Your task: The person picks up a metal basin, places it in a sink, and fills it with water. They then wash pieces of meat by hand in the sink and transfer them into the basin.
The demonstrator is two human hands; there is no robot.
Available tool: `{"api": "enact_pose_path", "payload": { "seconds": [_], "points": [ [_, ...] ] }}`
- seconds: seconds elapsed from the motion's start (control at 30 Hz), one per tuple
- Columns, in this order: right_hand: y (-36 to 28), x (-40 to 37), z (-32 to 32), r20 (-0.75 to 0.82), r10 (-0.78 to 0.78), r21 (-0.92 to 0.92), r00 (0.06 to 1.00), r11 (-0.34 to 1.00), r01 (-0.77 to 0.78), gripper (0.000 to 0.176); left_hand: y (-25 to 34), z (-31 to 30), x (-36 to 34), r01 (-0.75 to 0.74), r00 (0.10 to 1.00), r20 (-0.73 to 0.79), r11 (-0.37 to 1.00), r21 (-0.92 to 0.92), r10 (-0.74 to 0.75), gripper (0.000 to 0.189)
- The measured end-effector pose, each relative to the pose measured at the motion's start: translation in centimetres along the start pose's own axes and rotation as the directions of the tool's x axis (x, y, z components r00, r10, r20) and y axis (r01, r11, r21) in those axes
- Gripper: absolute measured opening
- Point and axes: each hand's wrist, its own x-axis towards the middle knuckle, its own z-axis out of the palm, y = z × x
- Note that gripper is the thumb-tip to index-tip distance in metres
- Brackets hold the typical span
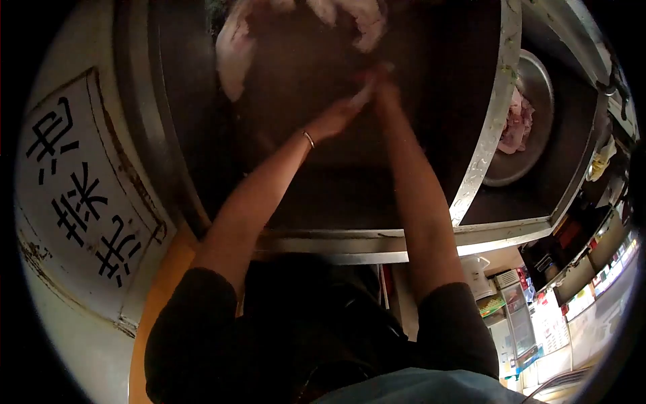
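Note:
My left hand (336, 117), with a thin bracelet at its wrist, reaches into a dark metal sink (336, 240). My right hand (386, 89) meets it over murky brown water. Between the two is a pale, blurred piece of raw meat (365, 93) with a reddish spot beside it; both hands close about it, though motion smears the fingers. Farther back in the same basin lie pale pink pieces of raw meat: a long one (235, 54) at the left and another (367, 23) at the top.
A metal divider (486, 141) separates a second basin on the right, where a steel bowl (542, 114) holds pink meat (517, 124). On the left wall hangs a white sign (74, 195) with large black characters. Shelves and a white jug (478, 276) stand at the lower right.

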Motion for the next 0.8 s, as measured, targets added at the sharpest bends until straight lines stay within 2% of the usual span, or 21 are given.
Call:
{"api": "enact_pose_path", "payload": {
  "seconds": [0.03,0.1,0.17,0.2,0.23,0.27,0.3,0.33,0.37,0.4,0.43,0.47,0.5,0.53,0.6,0.63,0.67,0.7,0.73,0.77,0.8],
  "points": [
    [-2.4,-1.3,0.0,0.044,0.127,0.199,0.991,0.971,-0.133,0.026,1.3,0.2,-0.1,-0.014,1.000,-0.017,0.999,-0.038,0.013,0.036],
    [-4.8,-2.9,0.8,-0.093,0.183,0.661,0.979,0.747,-0.077,0.021,1.9,0.4,0.1,-0.031,0.999,-0.038,0.997,-0.075,0.028,0.038],
    [-2.8,-1.7,-0.3,-0.049,0.111,0.691,0.993,0.721,-0.047,0.017,1.6,0.4,0.6,-0.133,0.978,-0.146,0.983,0.124,0.150,0.041],
    [-1.7,-0.8,-1.1,-0.012,0.039,0.722,0.999,0.692,-0.019,0.013,2.0,0.2,0.5,-0.132,0.977,-0.150,0.983,0.125,0.150,0.041],
    [-0.9,0.1,-1.8,-0.008,0.041,0.721,0.999,0.692,-0.023,0.013,2.7,0.0,0.3,-0.038,0.986,-0.154,0.978,0.207,0.071,0.038],
    [-0.2,0.9,-2.4,-0.115,-0.091,0.338,0.989,0.933,0.125,0.014,3.3,-0.2,0.0,0.056,0.987,-0.163,0.957,0.286,-0.009,0.035],
    [0.1,1.2,-2.6,-0.130,-0.172,0.112,0.977,0.976,0.186,0.015,1.7,-0.7,0.2,0.060,0.986,-0.167,0.957,0.284,-0.012,0.035],
    [0.3,1.3,-2.9,-0.144,-0.251,-0.121,0.957,0.964,0.235,0.017,-1.2,-1.6,0.8,-0.011,0.973,-0.194,0.861,0.509,0.127,0.033],
    [0.2,1.2,-2.9,-0.111,-0.248,-0.394,0.963,0.900,0.186,0.028,-1.8,-2.2,0.9,-0.037,0.961,-0.195,0.790,0.612,0.196,0.032],
    [-0.4,0.4,-2.6,-0.090,-0.241,-0.518,0.966,0.840,0.161,0.034,-2.5,-2.8,1.0,-0.051,0.945,-0.195,0.706,0.706,0.263,0.031],
    [-0.9,-0.4,-2.3,-0.069,-0.234,-0.633,0.970,0.762,0.139,0.040,-1.8,-3.2,0.8,0.009,0.953,-0.206,0.656,0.755,0.224,0.029],
    [-2.7,-3.0,-1.5,0.216,-0.258,-0.599,0.942,0.726,0.337,0.040,-2.3,-3.8,1.0,0.045,0.955,-0.218,0.629,0.776,0.201,0.029],
    [-3.7,-4.6,-0.8,0.481,-0.270,-0.508,0.834,0.690,0.516,0.040,-2.7,-4.4,1.1,0.080,0.957,-0.230,0.600,0.796,0.177,0.029],
    [-3.2,-4.9,-0.3,0.489,-0.266,-0.499,0.831,0.695,0.517,0.040,-3.5,-5.5,1.8,0.002,0.928,-0.238,0.636,0.772,0.286,0.029],
    [-1.8,-6.4,1.0,0.459,-0.004,-0.685,0.888,0.635,0.357,0.029,-4.9,-6.3,1.0,-0.052,0.893,-0.263,0.665,0.745,0.365,0.030],
    [-2.7,-7.5,1.3,0.472,0.009,-0.674,0.882,0.648,0.354,0.029,-2.4,-6.6,0.4,0.070,0.888,-0.302,0.547,0.834,0.347,0.030],
    [-5.4,-8.9,1.2,0.399,-0.004,-0.692,0.917,0.655,0.304,0.028,-0.7,-6.7,-0.5,0.191,0.880,-0.342,0.412,0.891,0.330,0.029],
    [-8.0,-10.2,0.8,0.320,-0.021,-0.708,0.947,0.659,0.254,0.028,0.0,-7.1,-1.4,0.209,0.883,-0.352,0.410,0.888,0.312,0.029],
    [-10.0,-11.4,0.3,0.265,-0.090,-0.628,0.960,0.740,0.242,0.025,0.7,-8.1,-2.0,0.138,0.878,-0.450,0.812,0.567,0.165,0.031],
    [-11.6,-12.8,-0.6,0.199,-0.146,-0.541,0.969,0.808,0.233,0.022,1.3,-8.7,-2.7,0.098,0.883,-0.463,0.936,0.337,0.074,0.031],
    [-12.6,-13.8,-1.6,0.092,-0.225,-0.464,0.970,0.852,0.242,0.021,1.9,-9.3,-3.4,0.063,0.882,-0.471,0.995,0.081,-0.017,0.032]
  ]
}}
